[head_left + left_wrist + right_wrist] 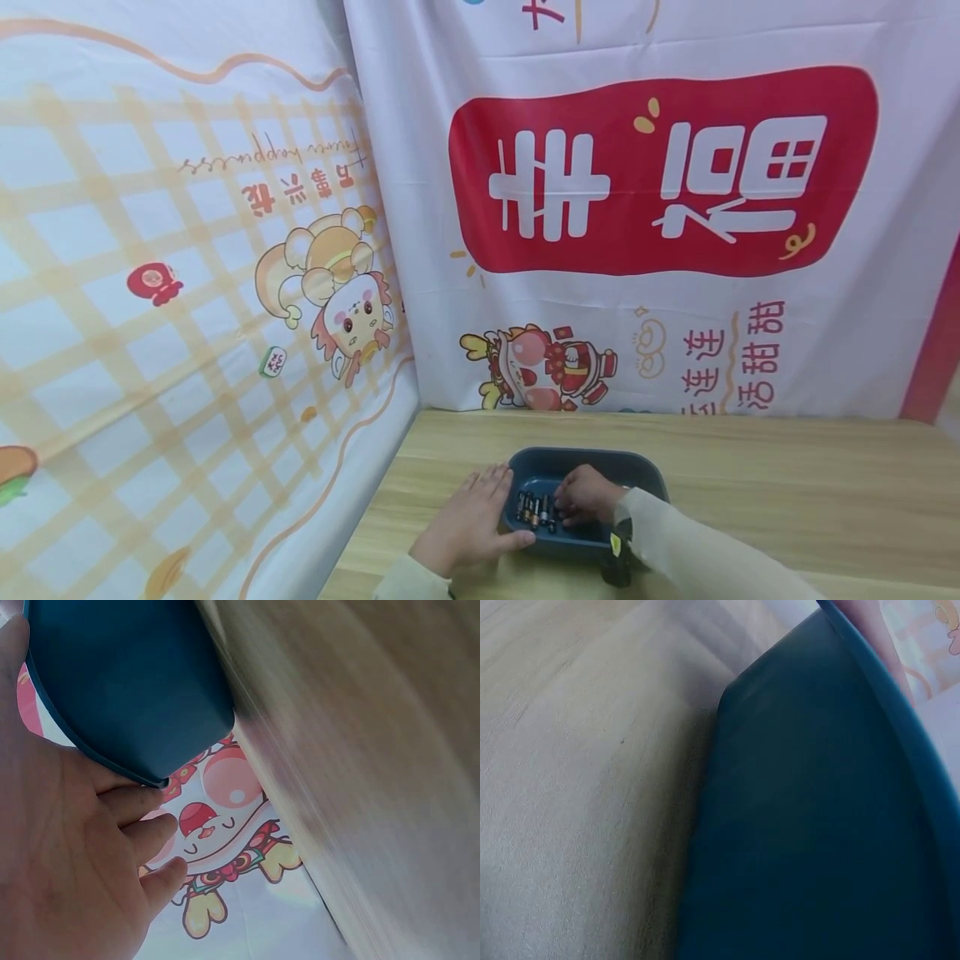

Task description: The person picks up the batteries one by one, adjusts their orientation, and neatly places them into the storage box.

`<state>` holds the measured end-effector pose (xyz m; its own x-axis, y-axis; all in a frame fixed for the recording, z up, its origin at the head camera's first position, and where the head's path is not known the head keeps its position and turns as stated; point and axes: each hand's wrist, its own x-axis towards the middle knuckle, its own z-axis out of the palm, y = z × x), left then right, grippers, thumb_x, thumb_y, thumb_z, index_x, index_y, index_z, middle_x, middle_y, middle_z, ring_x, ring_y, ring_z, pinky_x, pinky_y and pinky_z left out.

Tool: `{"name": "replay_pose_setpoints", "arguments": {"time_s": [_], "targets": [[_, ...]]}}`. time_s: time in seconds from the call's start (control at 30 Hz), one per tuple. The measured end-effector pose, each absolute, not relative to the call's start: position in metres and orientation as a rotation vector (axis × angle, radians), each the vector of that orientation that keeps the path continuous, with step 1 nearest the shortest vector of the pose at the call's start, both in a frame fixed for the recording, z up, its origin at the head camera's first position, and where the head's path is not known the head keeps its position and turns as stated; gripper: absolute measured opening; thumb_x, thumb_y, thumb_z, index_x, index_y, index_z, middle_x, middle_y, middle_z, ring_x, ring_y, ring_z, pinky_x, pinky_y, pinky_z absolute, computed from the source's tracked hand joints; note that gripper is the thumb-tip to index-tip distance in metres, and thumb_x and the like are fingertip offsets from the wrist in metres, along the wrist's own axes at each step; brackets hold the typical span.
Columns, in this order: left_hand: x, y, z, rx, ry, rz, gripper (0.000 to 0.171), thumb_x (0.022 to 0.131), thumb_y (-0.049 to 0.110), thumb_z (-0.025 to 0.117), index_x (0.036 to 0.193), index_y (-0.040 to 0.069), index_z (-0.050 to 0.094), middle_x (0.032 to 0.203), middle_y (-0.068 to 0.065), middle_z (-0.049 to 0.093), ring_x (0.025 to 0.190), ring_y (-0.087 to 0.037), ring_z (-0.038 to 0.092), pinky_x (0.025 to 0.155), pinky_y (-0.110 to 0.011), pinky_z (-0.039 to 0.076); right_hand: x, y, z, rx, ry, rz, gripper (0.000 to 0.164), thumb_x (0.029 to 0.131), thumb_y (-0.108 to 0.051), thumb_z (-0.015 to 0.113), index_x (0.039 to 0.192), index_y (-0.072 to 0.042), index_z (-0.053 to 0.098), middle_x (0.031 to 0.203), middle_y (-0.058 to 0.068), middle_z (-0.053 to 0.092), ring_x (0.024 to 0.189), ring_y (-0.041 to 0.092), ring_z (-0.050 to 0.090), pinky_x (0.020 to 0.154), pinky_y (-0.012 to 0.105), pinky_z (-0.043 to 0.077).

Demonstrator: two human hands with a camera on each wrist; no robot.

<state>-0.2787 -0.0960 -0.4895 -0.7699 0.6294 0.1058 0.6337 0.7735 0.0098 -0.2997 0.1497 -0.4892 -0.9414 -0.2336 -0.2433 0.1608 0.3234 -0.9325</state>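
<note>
Batteries (534,514) are gathered in the bin (585,457), just left of the right grip (591,495); whether one is pinched cannot be told. The bin is presumably steadied by the left grip (470,518), fingers straight.

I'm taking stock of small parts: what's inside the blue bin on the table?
In the blue bin, small battery-like cylinders lie clustered toward its left end. The right grip and sleeve hide part of the inside, so anything beneath them, or held, cannot be seen.
</note>
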Motion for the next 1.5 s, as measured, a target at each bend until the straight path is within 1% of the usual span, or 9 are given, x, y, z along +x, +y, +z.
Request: {"name": "replay_pose_setpoints", "arguments": {"time_s": [0.3, 0.57, 0.73, 0.87, 1.17, 1.33, 1.5], "targets": [[-0.279, -0.096, -0.491, -1.021, -2.900, -0.087, 0.099, 0.087, 0.079, 0.033, 0.153, 0.006, 0.028, 0.159, -0.009, 0.022, 0.145, -0.025, 0.019, 0.115, -0.047, 0.019, -0.300, 0.151, -0.492, -0.081, 2.280, -1.634, 0.014, 0.090, 0.005, 0.057, 0.098, 0.008, 0.068, 0.087, 0.015, 0.064, 0.075, 0.026, 0.064, 0.066, 0.037, 0.059], [-0.280, -0.096, -0.492, -1.023, -2.887, -0.081, 0.098, 0.087, 0.079, 0.032, 0.153, 0.007, 0.028, 0.159, -0.009, 0.022, 0.145, -0.024, 0.020, 0.115, -0.048, 0.020, -0.301, 0.162, -0.484, -0.099, 2.238, -1.660, 0.021, 0.090, 0.003, 0.060, 0.110, 0.011, 0.065, 0.093, 0.016, 0.066, 0.082, 0.027, 0.065, 0.072, 0.040, 0.059], [-0.279, -0.096, -0.492, -1.015, -2.887, -0.083, 0.099, 0.087, 0.080, 0.032, 0.154, 0.007, 0.027, 0.159, -0.008, 0.022, 0.145, -0.024, 0.019, 0.115, -0.047, 0.019, -0.298, 0.176, -0.474, -0.109, 2.175, -1.709, 0.026, 0.092, 0.001, 0.058, 0.116, 0.012, 0.061, 0.100, 0.019, 0.066, 0.086, 0.028, 0.066, 0.074, 0.041, 0.058], [-0.278, -0.094, -0.492, -1.013, -2.880, -0.081, 0.100, 0.087, 0.080, 0.032, 0.154, 0.006, 0.026, 0.160, -0.009, 0.021, 0.145, -0.025, 0.019, 0.115, -0.047, 0.019, -0.293, 0.189, -0.467, -0.094, 2.156, -1.766, 0.026, 0.093, -0.001, 0.058, 0.115, 0.013, 0.060, 0.105, 0.023, 0.064, 0.090, 0.030, 0.065, 0.076, 0.043, 0.058], [-0.278, -0.094, -0.492, -1.011, -2.852, -0.079, 0.101, 0.087, 0.079, 0.036, 0.153, 0.003, 0.029, 0.159, -0.011, 0.023, 0.145, -0.026, 0.021, 0.115, -0.047, 0.020, -0.281, 0.224, -0.455, -0.119, 2.136, -1.831, 0.022, 0.094, -0.003, 0.058, 0.111, 0.010, 0.060, 0.104, 0.023, 0.062, 0.092, 0.034, 0.064, 0.078, 0.045, 0.057], [-0.279, -0.094, -0.491, -1.013, -2.842, -0.078, 0.100, 0.087, 0.078, 0.036, 0.153, 0.003, 0.029, 0.159, -0.011, 0.022, 0.145, -0.027, 0.021, 0.115, -0.048, 0.020, -0.277, 0.244, -0.448, -0.105, 2.128, -1.842, 0.026, 0.095, -0.007, 0.058, 0.114, 0.010, 0.058, 0.109, 0.024, 0.061, 0.097, 0.036, 0.063, 0.080, 0.045, 0.057], [-0.279, -0.095, -0.492, -1.017, -2.834, -0.070, 0.100, 0.087, 0.078, 0.035, 0.153, 0.003, 0.029, 0.159, -0.012, 0.023, 0.144, -0.028, 0.022, 0.115, -0.048, 0.021, -0.268, 0.259, -0.447, -0.092, 2.138, -1.862, 0.029, 0.095, -0.007, 0.058, 0.115, 0.012, 0.056, 0.108, 0.026, 0.060, 0.096, 0.036, 0.062, 0.079, 0.045, 0.057]]}}
